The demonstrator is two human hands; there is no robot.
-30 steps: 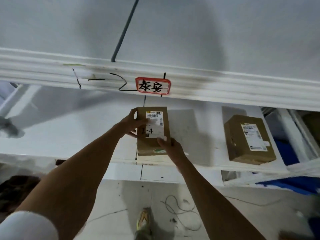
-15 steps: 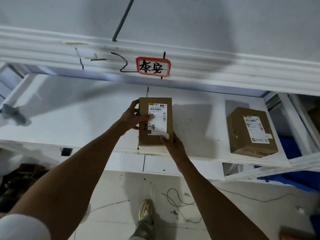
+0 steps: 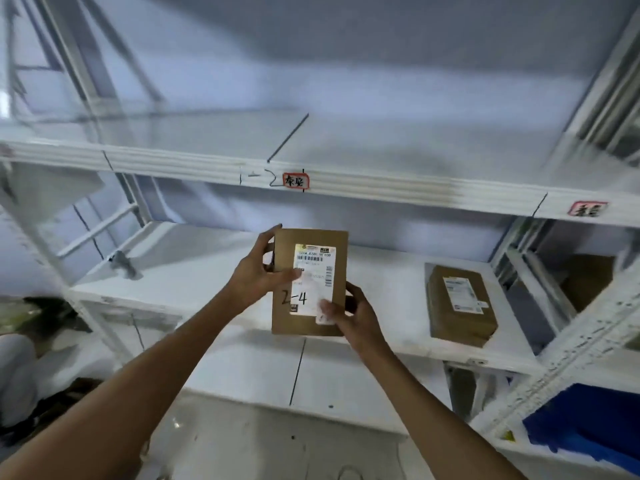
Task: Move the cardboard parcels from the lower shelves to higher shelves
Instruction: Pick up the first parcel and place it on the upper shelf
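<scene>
Two hands hold one cardboard parcel [image 3: 310, 282] up in front of the white shelving, its labelled face turned toward the camera and its long side upright. The left hand [image 3: 258, 277] grasps the parcel's left edge, fingers curled behind the upper left corner and thumb lying across the front over the lower part of the shipping label [image 3: 314, 268]. The right hand [image 3: 356, 317] grasps the lower right corner, thumb pressed on the front at the bottom of the label, fingers wrapped round the right edge. Handwritten "2-4" sits on the front just left of the label's lower half. The parcel is clear of any shelf surface, held before the lower shelf [image 3: 214, 271], with its top edge below the front lip of the upper shelf [image 3: 381, 188].

A second cardboard parcel [image 3: 460, 306] lies flat near the right end of the lower shelf, close to its front edge, label up, well apart from the held one. On the upper shelf's front lip, a red-bordered tag [image 3: 295, 181] with handwriting sits above the held parcel, beside a marker-drawn "2"; another red tag [image 3: 587, 209] shows near the right end of that lip, blurred. A brown box [image 3: 588, 282] stands in the neighbouring bay at right, partly hidden by the upright. Something blue [image 3: 581, 424] lies low at the right corner.
</scene>
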